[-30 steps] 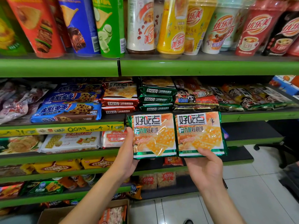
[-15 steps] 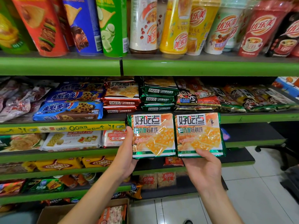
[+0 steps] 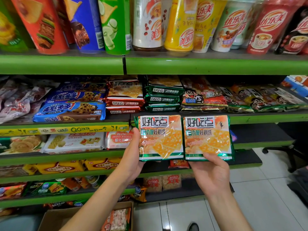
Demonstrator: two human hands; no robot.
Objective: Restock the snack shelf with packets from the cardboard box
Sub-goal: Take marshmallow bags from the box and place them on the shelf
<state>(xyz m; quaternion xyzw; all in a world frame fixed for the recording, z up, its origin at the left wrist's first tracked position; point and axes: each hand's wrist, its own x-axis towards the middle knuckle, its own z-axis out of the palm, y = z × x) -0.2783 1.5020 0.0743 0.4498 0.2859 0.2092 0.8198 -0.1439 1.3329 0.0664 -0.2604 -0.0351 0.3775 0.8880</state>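
Left hand [image 3: 133,162] grips one packet [image 3: 160,139], right hand [image 3: 210,172] another [image 3: 207,137], fingers curled on their lower edges, side by side before the shelf [image 3: 260,118]; box [image 3: 55,219] below.

The single head view faces the green snack shelves [image 3: 61,65] close up, angled slightly downward; edges look distorted, perhaps wide-angle.

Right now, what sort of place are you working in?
Most likely a small shop's snack aisle: green shelves in tiers, packed with biscuit packets and drink cups. Both hands hold packets, and a cardboard box sits on the tiled floor.
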